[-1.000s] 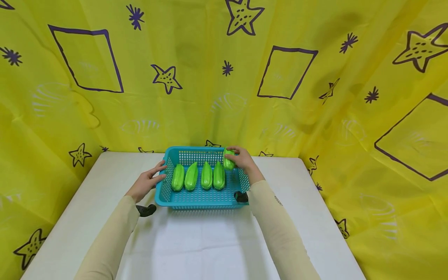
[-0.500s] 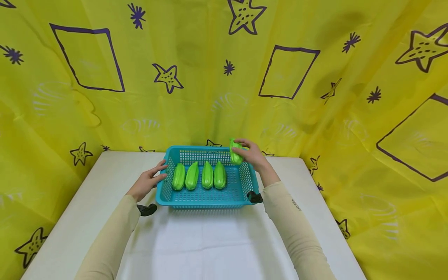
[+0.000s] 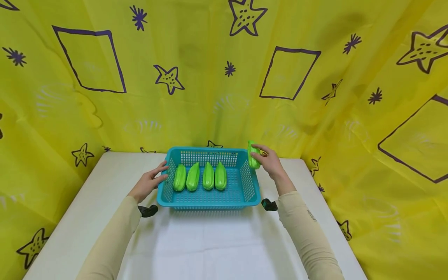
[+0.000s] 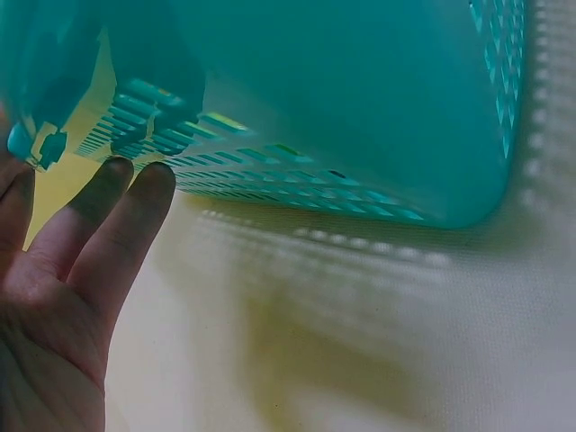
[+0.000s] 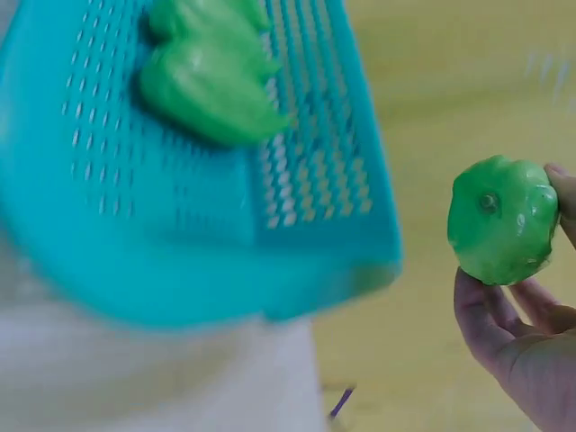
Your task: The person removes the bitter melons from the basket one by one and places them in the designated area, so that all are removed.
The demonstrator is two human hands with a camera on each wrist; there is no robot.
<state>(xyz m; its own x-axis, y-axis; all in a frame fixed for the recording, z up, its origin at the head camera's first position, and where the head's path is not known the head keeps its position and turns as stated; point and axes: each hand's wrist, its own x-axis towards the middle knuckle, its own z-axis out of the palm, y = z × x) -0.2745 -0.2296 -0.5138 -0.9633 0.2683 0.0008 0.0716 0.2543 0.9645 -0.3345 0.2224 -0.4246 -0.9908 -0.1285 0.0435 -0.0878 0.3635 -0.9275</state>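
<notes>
A teal plastic basket (image 3: pixel 210 199) sits on the table, with several glossy green, ridged, gourd-like vegetables (image 3: pixel 208 177) lying side by side in its left and middle parts. My left hand (image 3: pixel 147 183) rests against the basket's left side. In the left wrist view its fairly straight fingers (image 4: pixel 117 234) touch the perforated wall. Just past the back right corner of the basket, my right hand (image 3: pixel 271 161) grips another green gourd-like vegetable (image 3: pixel 253 155). The right wrist view shows the round end of this held vegetable (image 5: pixel 499 220) between thumb and fingers, apart from the basket.
The white-covered table (image 3: pixel 210 241) stretches in front of the basket and to both sides. Behind it and at both sides hangs a yellow curtain (image 3: pixel 206 116) with drawn stars and frames. A dark wrist device (image 3: pixel 268 205) sits below my right wrist.
My right hand has carried the gripped vegetable up out of the basket's back right corner and rightward past the rim. My left hand and the basket stay in place.
</notes>
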